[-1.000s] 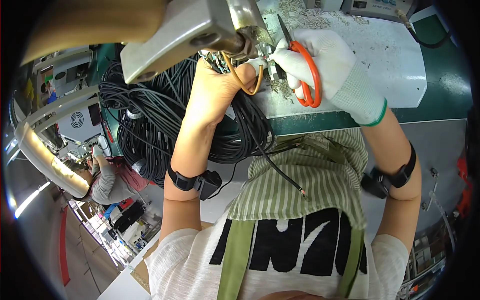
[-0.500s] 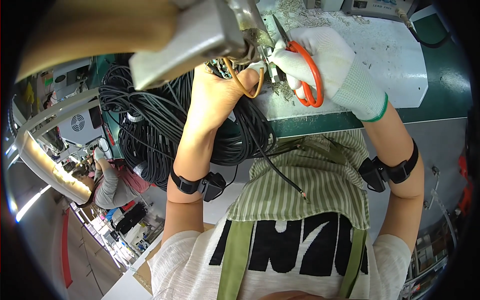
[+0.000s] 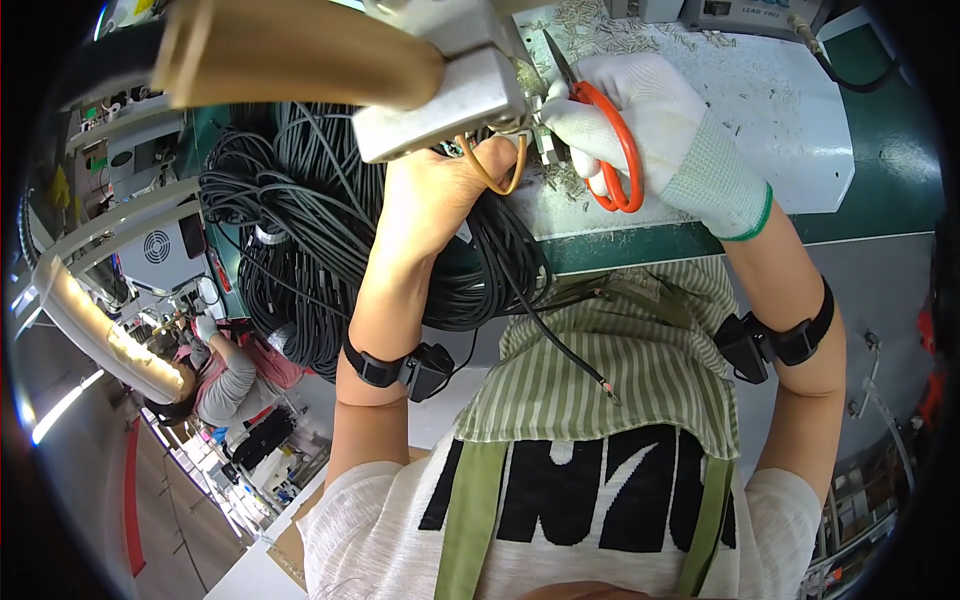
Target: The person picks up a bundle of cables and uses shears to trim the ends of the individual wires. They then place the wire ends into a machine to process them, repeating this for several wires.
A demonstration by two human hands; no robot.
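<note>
My bare left hand is closed beside a metal press head, its thumb toward the tool. A few thin wire ends show by its fingers; what it grips is mostly hidden. A tan curved rod loops past its thumb. In a white knit glove, my right hand has orange-handled scissors hooked on its fingers, blades pointing away and up. Its fingertips are at a small metal block under the press. Above my left hand, the press's grey lever with a brown handle covers part of the view.
Thick coils of black cable lie left of my hand; one stripped cable end hangs over my striped apron. Small metal scraps litter the white board on the green bench. A person works at far left.
The press lever and brown handle have swung down and away, toward the right. Both my hands stay nearly in place. The person at left has shifted posture.
</note>
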